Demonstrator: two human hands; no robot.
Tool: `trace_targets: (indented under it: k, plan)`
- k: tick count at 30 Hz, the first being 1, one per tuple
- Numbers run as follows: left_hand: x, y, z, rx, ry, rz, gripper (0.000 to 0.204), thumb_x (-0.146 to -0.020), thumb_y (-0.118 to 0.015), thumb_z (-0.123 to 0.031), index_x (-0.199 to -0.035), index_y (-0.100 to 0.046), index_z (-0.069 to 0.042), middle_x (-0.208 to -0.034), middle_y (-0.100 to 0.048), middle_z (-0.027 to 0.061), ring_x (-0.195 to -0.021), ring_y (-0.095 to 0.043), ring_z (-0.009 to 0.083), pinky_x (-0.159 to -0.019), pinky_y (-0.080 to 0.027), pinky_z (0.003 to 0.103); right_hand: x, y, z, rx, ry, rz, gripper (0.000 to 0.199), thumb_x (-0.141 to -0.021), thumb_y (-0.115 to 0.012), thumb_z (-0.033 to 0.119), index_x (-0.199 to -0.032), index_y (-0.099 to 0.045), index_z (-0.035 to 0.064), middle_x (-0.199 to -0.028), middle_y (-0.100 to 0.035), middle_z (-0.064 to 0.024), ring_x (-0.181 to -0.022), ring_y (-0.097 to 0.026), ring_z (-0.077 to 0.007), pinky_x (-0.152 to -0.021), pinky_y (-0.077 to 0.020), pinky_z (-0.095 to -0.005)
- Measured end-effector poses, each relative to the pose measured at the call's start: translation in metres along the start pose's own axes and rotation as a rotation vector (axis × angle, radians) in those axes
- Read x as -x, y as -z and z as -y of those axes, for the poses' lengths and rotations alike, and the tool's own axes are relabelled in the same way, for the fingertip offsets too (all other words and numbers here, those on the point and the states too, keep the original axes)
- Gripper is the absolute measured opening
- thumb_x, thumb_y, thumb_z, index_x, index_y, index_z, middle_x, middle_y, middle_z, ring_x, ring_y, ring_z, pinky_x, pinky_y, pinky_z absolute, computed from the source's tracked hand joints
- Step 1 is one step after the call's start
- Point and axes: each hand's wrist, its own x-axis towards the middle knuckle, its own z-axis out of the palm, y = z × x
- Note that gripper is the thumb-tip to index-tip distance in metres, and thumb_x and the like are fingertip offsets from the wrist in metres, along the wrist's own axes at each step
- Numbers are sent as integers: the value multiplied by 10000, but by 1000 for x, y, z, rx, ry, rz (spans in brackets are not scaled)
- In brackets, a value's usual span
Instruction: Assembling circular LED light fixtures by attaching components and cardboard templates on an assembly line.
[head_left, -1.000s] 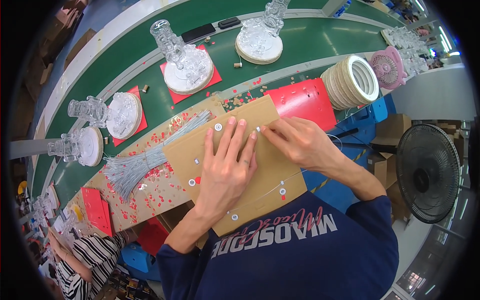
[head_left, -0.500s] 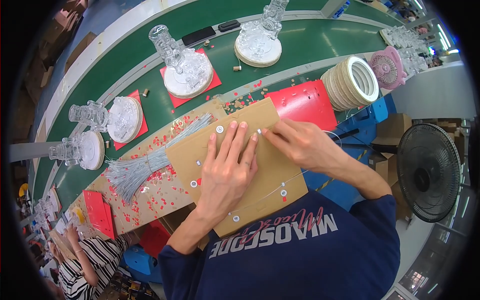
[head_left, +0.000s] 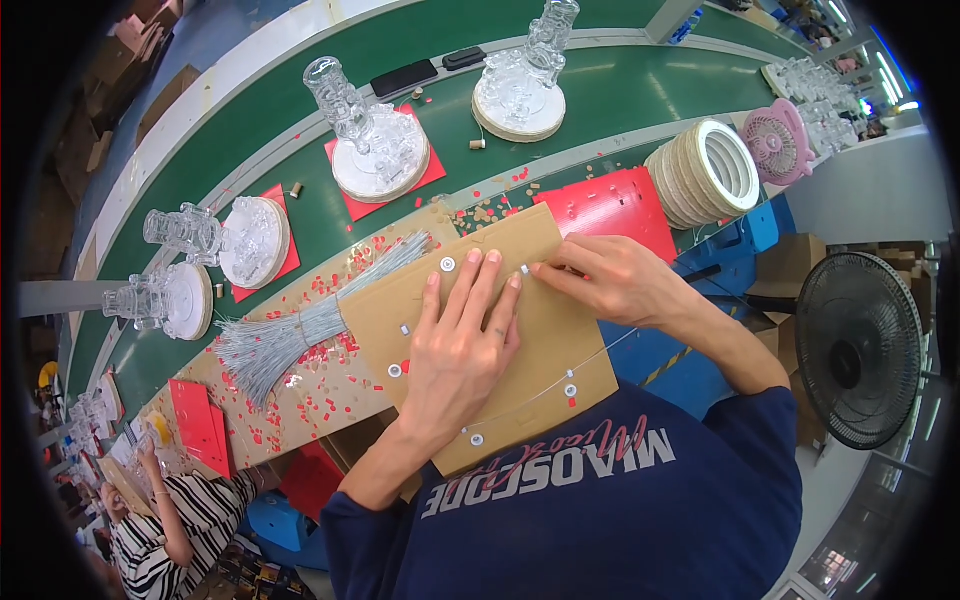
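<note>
A brown cardboard panel lies tilted across the bench edge against my shirt. Small white round pieces and short white tube-like bits are set into it. My left hand rests flat on the panel with its fingers stretched out. At the panel's upper right, my right hand is closed in a pinch beside a small white bit. What its fingertips hold is hidden. A thin pale cord crosses the lower part of the panel, past further white bits.
A bundle of thin grey wire ties lies left of the panel among red scraps. Clear glass pieces on round white bases stand along the green bench. White rings, a pink fan and a black fan are right. A co-worker sits lower left.
The panel and both hands have shifted slightly in the picture, along with the whole bench. My right hand keeps its pinch by the white bit, and my left hand still lies flat.
</note>
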Motion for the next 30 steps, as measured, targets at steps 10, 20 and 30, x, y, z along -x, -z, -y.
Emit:
trace_targets:
  k: [10, 20, 30]
  plan:
    - [-1, -4, 1, -6, -8, 2, 414, -803, -725, -89, -1212, -691, -32, -1383, -581, 168, -1310, -548, 309, -1057, -439, 554, 6, -1, 4, 127, 32, -5, 444, -725, -641, 91, -1144, -661, -55, -970, -614, -80, -819, -645, -191, -642, -544, -300]
    - [-5, -5, 2, 13, -13, 5, 428, -796, -726, -91, -1219, -689, -37, -1390, -576, 166, -1314, -542, 311, -1057, -437, 557, 9, 4, -3, 31, -22, -15, 419, -755, -646, 93, -1153, -663, -39, -920, -570, -72, -811, -621, -198, -644, -549, -312]
    - [-10, -5, 3, 20, -3, 19, 389, -806, -726, -54, -1194, -704, -65, -1382, -586, 139, -1303, -553, 311, -1046, -465, 535, 3, -5, -3, 13, -14, -74, 431, -718, -655, 63, -1133, -659, -53, -906, -577, -87, -804, -630, -214, -646, -556, -324]
